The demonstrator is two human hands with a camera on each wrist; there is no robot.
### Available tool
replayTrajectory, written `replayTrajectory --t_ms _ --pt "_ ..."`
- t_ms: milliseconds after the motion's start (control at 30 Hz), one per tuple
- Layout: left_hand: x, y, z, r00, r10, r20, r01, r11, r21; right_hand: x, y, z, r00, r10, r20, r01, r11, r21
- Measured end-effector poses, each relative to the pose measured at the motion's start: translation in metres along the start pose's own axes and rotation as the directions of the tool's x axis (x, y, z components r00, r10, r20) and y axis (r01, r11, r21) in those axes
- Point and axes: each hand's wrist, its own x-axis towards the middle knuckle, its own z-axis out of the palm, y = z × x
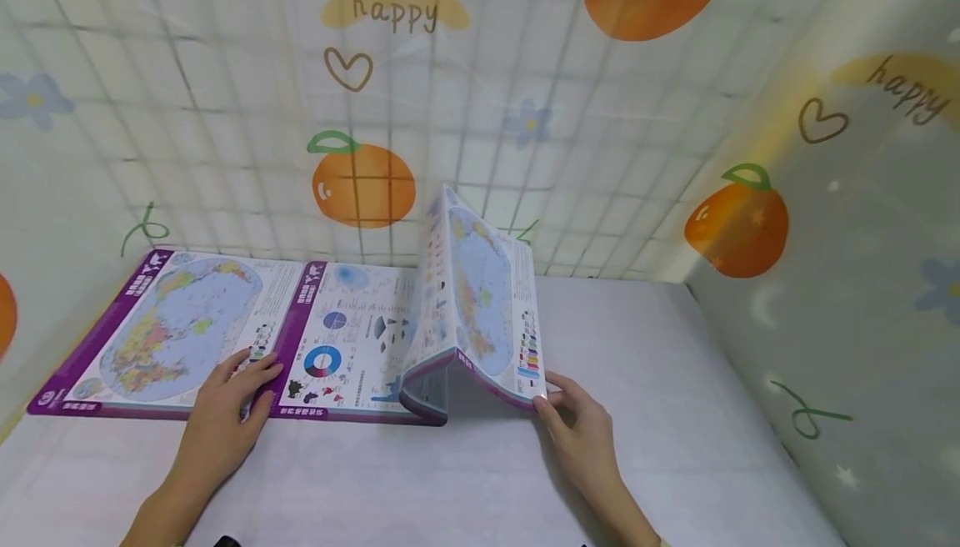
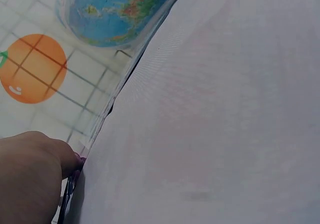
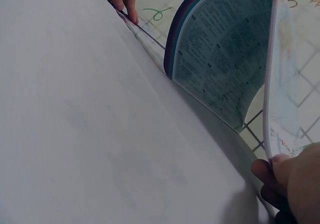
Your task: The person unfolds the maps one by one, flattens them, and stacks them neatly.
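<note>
A long fold-out world map sheet [image 1: 322, 380] with purple borders lies on the white table, its left panels flat. My left hand [image 1: 228, 414] rests on the flat part, fingers spread over the purple strip between two panels. Toward the right, a raised panel [image 1: 491, 305] with a printed world map stands up from a fold. At its lower right corner my right hand [image 1: 581, 422] pinches the edge between thumb and fingers. In the right wrist view, the right thumb [image 3: 282, 164] presses on that edge, and a curved panel [image 3: 215, 58] printed with small text hangs beside it.
The white tabletop [image 1: 615, 347] extends right of the raised panel. Behind it hangs a translucent curtain [image 1: 600, 155] printed with oranges, over a wire grid. Another patterned curtain [image 1: 862, 280] borders the table's right side.
</note>
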Motion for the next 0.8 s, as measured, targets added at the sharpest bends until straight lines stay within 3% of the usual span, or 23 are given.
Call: replayTrajectory --t_ms 267,567,800 --pt "0.0 0.0 -0.001 0.999 -0.03 0.018 0.03 1.0 0.0 0.003 0.01 -0.01 1.0 -0.022 -0.016 0.021 0.999 -0.043" --pt "0.001 0.003 -0.001 0.998 -0.047 0.033 0.047 0.999 0.008 0.006 0.022 -0.031 0.998 0.022 -0.057 -0.026 0.997 -0.075" --pt "0.001 0.005 -0.001 0.998 -0.046 0.03 0.046 0.999 0.009 0.009 0.036 -0.046 0.994 0.013 -0.109 -0.026 0.993 -0.118"
